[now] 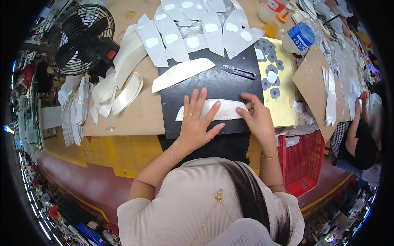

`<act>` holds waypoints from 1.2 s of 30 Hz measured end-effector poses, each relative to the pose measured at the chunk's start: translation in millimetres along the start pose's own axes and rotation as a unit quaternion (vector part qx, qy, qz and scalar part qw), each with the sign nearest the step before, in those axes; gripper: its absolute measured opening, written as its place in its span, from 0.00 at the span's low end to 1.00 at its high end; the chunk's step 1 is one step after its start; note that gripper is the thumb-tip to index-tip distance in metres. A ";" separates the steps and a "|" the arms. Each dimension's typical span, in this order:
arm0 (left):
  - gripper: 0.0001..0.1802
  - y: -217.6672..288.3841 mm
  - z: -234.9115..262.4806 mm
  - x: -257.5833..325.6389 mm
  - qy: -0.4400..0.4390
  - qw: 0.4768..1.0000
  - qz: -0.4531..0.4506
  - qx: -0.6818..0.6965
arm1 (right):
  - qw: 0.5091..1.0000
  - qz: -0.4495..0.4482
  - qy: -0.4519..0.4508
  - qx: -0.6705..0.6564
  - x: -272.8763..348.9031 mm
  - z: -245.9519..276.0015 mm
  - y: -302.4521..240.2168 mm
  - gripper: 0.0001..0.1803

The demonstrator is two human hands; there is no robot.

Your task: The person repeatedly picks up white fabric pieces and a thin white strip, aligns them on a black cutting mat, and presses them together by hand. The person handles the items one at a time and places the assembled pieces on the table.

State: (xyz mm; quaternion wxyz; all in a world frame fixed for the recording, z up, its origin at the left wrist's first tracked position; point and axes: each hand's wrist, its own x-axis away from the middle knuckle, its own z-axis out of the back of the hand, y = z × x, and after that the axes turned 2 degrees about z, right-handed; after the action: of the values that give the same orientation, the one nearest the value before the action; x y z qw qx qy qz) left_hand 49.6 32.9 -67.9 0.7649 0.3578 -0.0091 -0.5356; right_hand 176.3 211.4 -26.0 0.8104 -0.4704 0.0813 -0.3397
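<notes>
A long white curved cut piece lies on a black mat in front of me. My left hand is spread flat over its left part, fingers apart. My right hand is bent around its right end, thumb on the piece and index finger by its far edge; its other fingers are partly hidden. A second, cream-white curved piece lies farther back across the mat's left edge. Right of it rests a pair of small thread snips with dark handles.
Several grey-white panels with white ovals cover the far side. Left are stacked white pieces and a black fan. Right are a yellow board with dark flower-shaped pieces, a clear jar, an orange-capped bottle and a red basket.
</notes>
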 end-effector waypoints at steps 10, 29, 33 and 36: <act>0.30 -33.8 33.3 -5.5 0.208 0.977 0.034 -0.012 | 0.936 0.091 0.238 -0.242 65.1 142.3 21.2 0.12; 0.14 -37.0 47.3 -54.0 0.118 0.987 0.105 0.029 | 0.987 0.149 0.004 0.063 -19.4 36.0 -9.7 0.13; 0.14 -42.7 36.6 -81.7 0.061 0.992 0.112 0.021 | 0.940 0.294 -0.086 0.147 -42.5 -13.7 -32.3 0.12; 0.16 -57.2 26.5 -126.0 -0.011 0.985 0.129 -0.113 | 0.896 0.395 -0.024 0.200 -64.1 -36.4 -42.9 0.16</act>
State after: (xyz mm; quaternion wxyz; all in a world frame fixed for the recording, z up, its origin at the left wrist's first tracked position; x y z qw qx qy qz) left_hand -61.1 113.0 -33.5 0.8631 0.2588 -0.0031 -0.4336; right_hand 91.1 211.9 -22.8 0.9567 -0.2351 0.1714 0.0104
